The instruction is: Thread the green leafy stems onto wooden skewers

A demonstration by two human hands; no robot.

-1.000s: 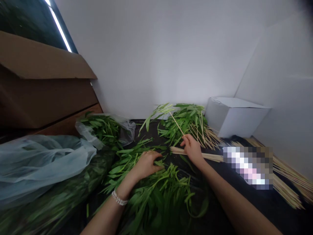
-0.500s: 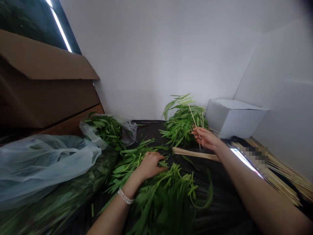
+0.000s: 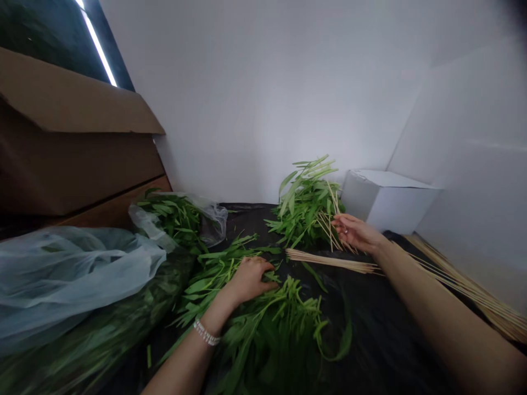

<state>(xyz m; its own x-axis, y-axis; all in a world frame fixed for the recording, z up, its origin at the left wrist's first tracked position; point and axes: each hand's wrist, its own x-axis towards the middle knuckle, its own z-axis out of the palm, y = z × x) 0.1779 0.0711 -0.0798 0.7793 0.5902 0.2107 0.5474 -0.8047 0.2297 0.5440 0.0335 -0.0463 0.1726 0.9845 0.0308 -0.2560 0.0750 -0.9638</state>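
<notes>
My right hand (image 3: 354,233) pinches a thin bamboo stick (image 3: 332,196) that points up from its fingertips. Below the fingers, several more sticks (image 3: 327,227) fan out against a heap of leafy greens (image 3: 302,203); whether the hand holds these too is unclear. A bundle of bamboo sticks (image 3: 325,260) lies flat just in front, partly under my right forearm. My left hand (image 3: 252,278) rests on loose long-leaved greens (image 3: 214,280), its fingers curved and the thumb apart. Cut stems of a nearer bunch of greens (image 3: 284,329) lie beside that thumb.
Black plastic sheeting (image 3: 370,318) covers the surface. To the left lie a clear bag of greens (image 3: 177,216) and a whitish plastic bag (image 3: 78,280), below a cardboard box (image 3: 82,164). A white box (image 3: 387,200) and more sticks (image 3: 465,285) are at the right.
My right hand has shifted slightly right, and more sticks show fanned out beneath it. My left hand stays on the greens. A bright-screened device at the right has gone from sight.
</notes>
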